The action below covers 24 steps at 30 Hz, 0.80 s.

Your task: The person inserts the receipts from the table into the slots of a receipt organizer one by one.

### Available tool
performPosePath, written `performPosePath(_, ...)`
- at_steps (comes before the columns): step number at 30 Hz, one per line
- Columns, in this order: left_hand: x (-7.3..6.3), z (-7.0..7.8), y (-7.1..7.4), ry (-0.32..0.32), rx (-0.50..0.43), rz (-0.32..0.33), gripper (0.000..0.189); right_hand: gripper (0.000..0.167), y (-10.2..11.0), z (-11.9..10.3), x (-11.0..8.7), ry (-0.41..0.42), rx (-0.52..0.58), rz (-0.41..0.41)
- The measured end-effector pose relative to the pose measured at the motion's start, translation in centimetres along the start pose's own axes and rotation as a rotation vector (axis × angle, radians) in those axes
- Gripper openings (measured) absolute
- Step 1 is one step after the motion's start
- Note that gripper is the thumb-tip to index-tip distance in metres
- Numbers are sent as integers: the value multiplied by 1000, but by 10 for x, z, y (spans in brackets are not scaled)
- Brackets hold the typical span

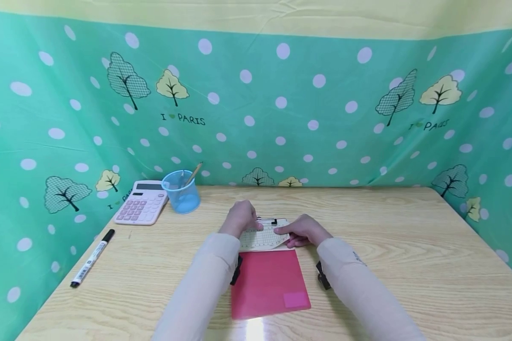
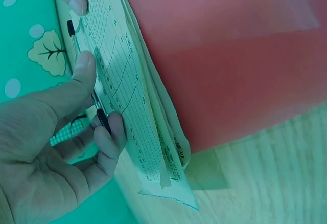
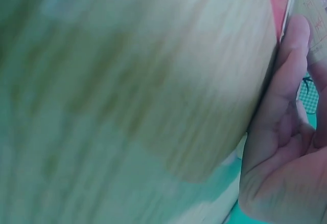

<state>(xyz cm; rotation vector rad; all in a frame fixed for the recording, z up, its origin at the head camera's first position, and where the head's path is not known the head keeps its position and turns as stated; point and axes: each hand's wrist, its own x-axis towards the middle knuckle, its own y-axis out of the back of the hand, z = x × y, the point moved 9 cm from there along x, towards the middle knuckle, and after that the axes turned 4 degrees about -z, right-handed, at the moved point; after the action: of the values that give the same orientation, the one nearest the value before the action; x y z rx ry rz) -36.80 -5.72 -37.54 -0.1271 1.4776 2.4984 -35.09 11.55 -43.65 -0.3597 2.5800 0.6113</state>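
Both hands are at a small stack of printed, lined sheets (image 1: 256, 240) at the far end of a flat red folder (image 1: 269, 277). A thin metal fastener strip with black end pieces (image 2: 103, 120) lies along the stack's far edge. My left hand (image 1: 242, 219) holds that edge, its thumb on the top sheet and its fingers curled at the fastener. On the right side, my right hand (image 1: 304, 229) pinches the sheets, thumb above and fingers underneath. The sheets' near edges are lifted and fan apart slightly in the left wrist view.
A blue mesh pen cup (image 1: 184, 194) holding pencils stands at the back left. Beside it lies a pink calculator (image 1: 141, 203). A black-capped marker (image 1: 92, 258) rests near the table's left edge. A green dotted curtain (image 1: 260, 109) borders the wooden table (image 1: 409, 251).
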Motion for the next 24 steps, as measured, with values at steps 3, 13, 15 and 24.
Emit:
performPosePath(3, -1, -1, -1, -10, -10, 13, 43, 35, 1, 0, 0, 12, -16, 18)
performPosePath(13, 3, -3, -3, -39, -27, 55, 31, 39, 4, -1, -2, 32, -62, 104)
performPosePath(15, 5, -5, -4, -34, -36, 55, 32, 38, 4, -1, -4, 35, -81, 115)
performPosePath(24, 3, -6, -3, -28, -35, 56, 29, 37, 10, -12, -23, 117, -333, 149)
